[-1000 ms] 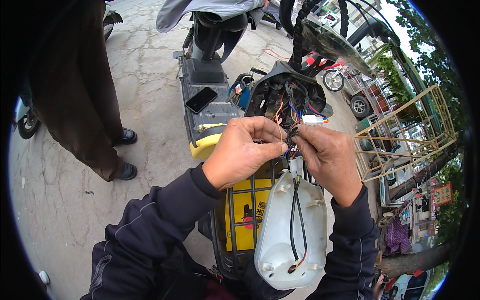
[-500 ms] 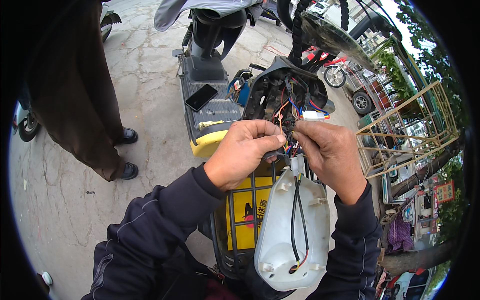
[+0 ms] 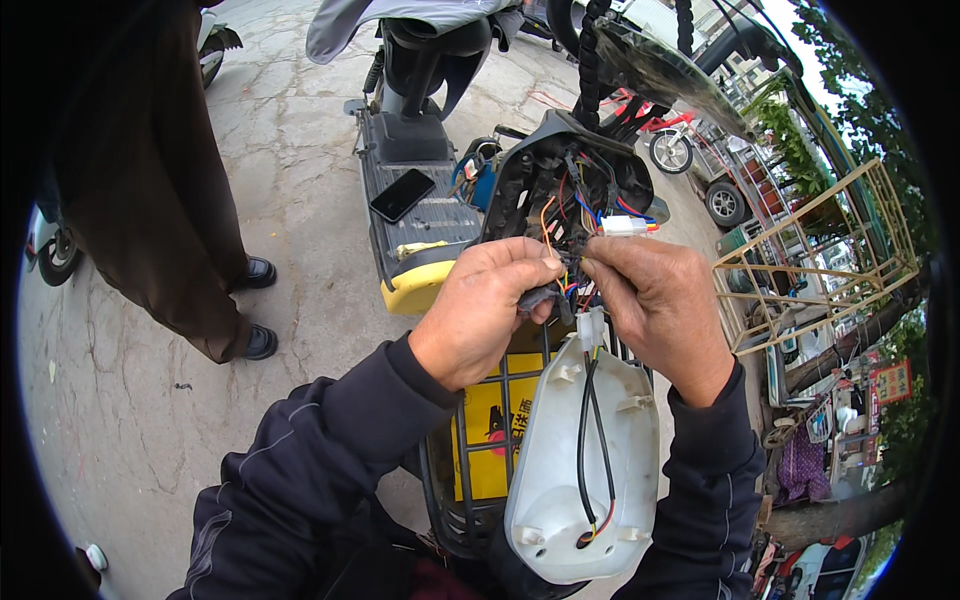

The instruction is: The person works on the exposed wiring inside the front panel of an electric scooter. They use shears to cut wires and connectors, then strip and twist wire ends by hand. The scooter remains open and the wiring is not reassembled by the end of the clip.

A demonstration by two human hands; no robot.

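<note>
My left hand [image 3: 490, 305] is closed in a pinch on thin wires, with a dark soft strip under its fingers. Facing it, my right hand [image 3: 655, 305] pinches the wire bundle, its fingertips close to my left thumb. An orange wire [image 3: 547, 218] curves up above my left fingers. Around them is the opened black front housing [image 3: 515, 195] of an electric scooter, full of coloured wires. A white plug connector [image 3: 624, 226] lies just above my right hand. Below, another white connector [image 3: 590, 328] joins black leads to a white plastic cover [image 3: 540, 490], inner side up.
Under the cover is a black wire basket [image 3: 462, 450] with a yellow sheet [image 3: 485, 430] inside. A phone [image 3: 402, 195] lies on the scooter's footboard [image 3: 420, 232], near a yellow-handled tool [image 3: 420, 248]. A person in dark trousers [image 3: 165, 200] stands at left. A wooden frame [image 3: 815, 265] is at right.
The orange wire's upper end has shifted left and now bends over. My hands have moved slightly left, fingertips still close together. The white cover has shifted slightly left.
</note>
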